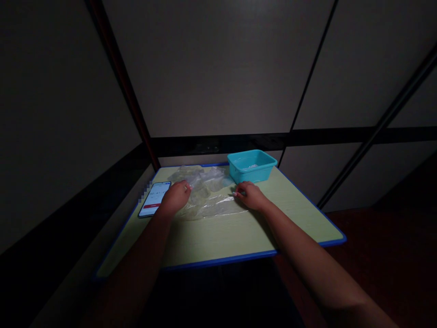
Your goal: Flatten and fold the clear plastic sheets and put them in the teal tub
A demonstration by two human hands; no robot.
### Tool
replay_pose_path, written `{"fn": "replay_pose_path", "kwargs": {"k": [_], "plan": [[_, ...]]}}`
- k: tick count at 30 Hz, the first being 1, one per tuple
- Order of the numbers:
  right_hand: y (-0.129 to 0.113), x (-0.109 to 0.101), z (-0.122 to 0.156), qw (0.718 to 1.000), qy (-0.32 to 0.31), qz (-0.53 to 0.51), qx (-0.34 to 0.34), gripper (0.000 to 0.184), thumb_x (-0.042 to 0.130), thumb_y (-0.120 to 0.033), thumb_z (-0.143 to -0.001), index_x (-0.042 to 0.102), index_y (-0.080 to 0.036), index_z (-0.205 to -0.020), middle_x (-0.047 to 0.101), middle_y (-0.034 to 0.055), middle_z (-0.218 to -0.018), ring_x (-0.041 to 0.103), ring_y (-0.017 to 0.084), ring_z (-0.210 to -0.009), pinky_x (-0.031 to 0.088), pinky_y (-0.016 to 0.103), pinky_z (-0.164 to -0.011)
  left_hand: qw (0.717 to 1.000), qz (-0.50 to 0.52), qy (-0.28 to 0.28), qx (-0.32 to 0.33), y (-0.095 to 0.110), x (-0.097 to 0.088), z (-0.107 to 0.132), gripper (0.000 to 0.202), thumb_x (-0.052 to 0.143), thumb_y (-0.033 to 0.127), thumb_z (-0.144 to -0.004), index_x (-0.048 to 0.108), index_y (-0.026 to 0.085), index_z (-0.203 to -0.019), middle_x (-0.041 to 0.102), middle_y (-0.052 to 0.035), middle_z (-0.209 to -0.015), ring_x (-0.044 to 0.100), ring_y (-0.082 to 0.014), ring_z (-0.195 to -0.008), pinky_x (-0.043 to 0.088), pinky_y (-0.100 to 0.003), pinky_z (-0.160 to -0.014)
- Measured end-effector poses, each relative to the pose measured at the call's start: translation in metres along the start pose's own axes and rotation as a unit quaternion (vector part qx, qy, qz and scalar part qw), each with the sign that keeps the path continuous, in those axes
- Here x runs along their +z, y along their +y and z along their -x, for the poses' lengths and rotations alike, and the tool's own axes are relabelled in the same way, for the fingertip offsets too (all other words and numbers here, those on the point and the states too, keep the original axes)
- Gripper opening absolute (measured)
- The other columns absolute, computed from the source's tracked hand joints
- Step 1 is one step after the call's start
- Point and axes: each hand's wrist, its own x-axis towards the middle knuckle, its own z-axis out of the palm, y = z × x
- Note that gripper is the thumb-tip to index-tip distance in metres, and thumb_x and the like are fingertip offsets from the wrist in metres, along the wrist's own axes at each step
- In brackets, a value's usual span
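A heap of clear plastic bags (pixel 205 193) lies on a pale green table with a blue edge (pixel 239 237). My left hand (pixel 175 197) rests on the left side of the heap, fingers curled and pinching the plastic. My right hand (pixel 251 195) sits at the heap's right side, fingers bent and pressed on the edge of a flat clear bag. A turquoise plastic tub (pixel 251 166) stands just behind my right hand, with something clear lying inside it.
A smartphone (pixel 154 198) with its screen lit lies at the table's left edge, beside my left hand. Grey wall panels with dark bars enclose the table at the back and left. The surroundings are dim.
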Motion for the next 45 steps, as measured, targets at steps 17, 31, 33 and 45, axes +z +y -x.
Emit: {"fn": "replay_pose_path", "kwargs": {"k": [17, 31, 33, 45], "plan": [[0.013, -0.007, -0.001, 0.998, -0.007, -0.036, 0.053, 0.012, 0.055, -0.022, -0.080, 0.063, -0.017, -0.088, 0.066, 0.0043, -0.081, 0.056, 0.015, -0.069, 0.037, 0.023, -0.061, 0.978, 0.095, -0.052, 0.176, 0.008, 0.017, 0.003, 0.013, 0.056, 0.029, -0.079, 0.060, 0.017, -0.076, 0.058, -0.0039, -0.079, 0.056, -0.0180, -0.077, 0.043, -0.027, -0.070], [0.001, -0.017, 0.008, 0.986, -0.064, -0.145, -0.043, 0.032, 0.043, -0.031, -0.090, 0.062, -0.019, -0.113, 0.062, 0.0076, -0.120, 0.055, 0.022, -0.111, 0.040, 0.035, -0.094, 0.925, 0.055, -0.124, 0.354, 0.043, 0.046, 0.027, 0.055, 0.046, 0.041, -0.090, 0.030, 0.026, -0.141, 0.027, -0.0075, -0.149, 0.021, -0.0218, -0.138, 0.012, -0.046, -0.111], [-0.002, -0.019, 0.013, 0.975, -0.150, -0.149, -0.067, 0.041, 0.043, -0.033, -0.090, 0.052, -0.022, -0.129, 0.047, 0.0049, -0.137, 0.041, 0.022, -0.127, 0.030, 0.040, -0.105, 0.926, 0.042, -0.136, 0.350, 0.041, 0.050, 0.026, 0.053, 0.040, 0.040, -0.092, 0.028, 0.027, -0.142, 0.025, -0.0070, -0.150, 0.019, -0.0203, -0.138, 0.011, -0.045, -0.111], [-0.015, -0.026, 0.026, 0.947, -0.320, 0.000, -0.019, 0.077, 0.039, -0.056, -0.087, 0.013, -0.016, -0.147, 0.001, 0.0162, -0.151, 0.001, 0.031, -0.139, 0.008, 0.062, -0.105, 0.942, 0.029, -0.138, 0.305, 0.038, 0.059, 0.023, 0.049, 0.037, 0.032, -0.093, 0.032, 0.023, -0.141, 0.029, -0.0089, -0.147, 0.025, -0.0195, -0.136, 0.017, -0.043, -0.110]]}}
